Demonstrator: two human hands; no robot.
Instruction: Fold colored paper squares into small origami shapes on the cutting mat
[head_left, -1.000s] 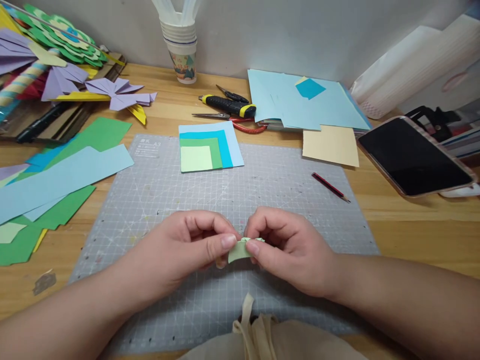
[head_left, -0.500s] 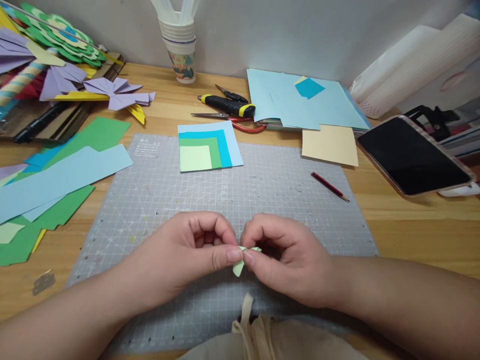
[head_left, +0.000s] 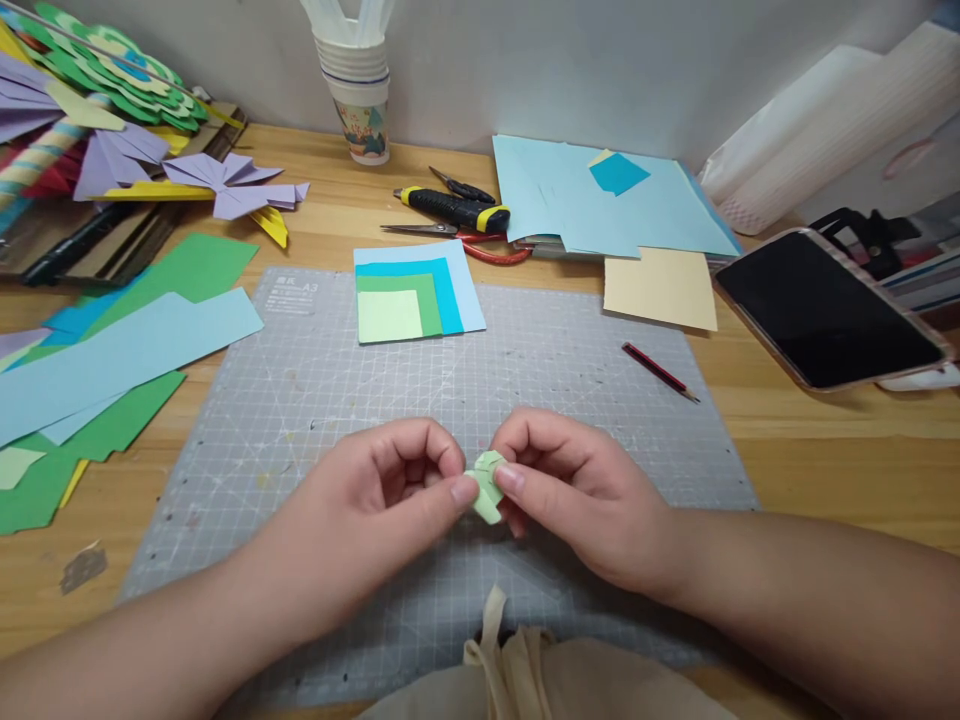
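Observation:
Between my hands, above the lower middle of the grey cutting mat (head_left: 360,400), is a small piece of light green paper (head_left: 487,492) with creases and cut edges. My left hand (head_left: 409,490) pinches its left edge between thumb and index finger. From the other side my right hand (head_left: 577,490) grips it with the thumb on top and fingers behind. Part of the paper is covered by the right thumb. Farther back on the mat lie stacked paper squares (head_left: 390,316) in light green, green, blue and pale blue.
A pencil (head_left: 660,372) lies at the mat's right, near a phone (head_left: 832,310). Behind the mat are red-handled scissors (head_left: 495,252), a black-yellow cutter (head_left: 454,210) and paper cups (head_left: 364,120). Paper strips (head_left: 127,350) and purple folded paper (head_left: 232,185) cover the left side.
The light green paper has been raised slightly and turned, so more of its face shows. My right hand has shifted up a little, and my fingertips are farther apart.

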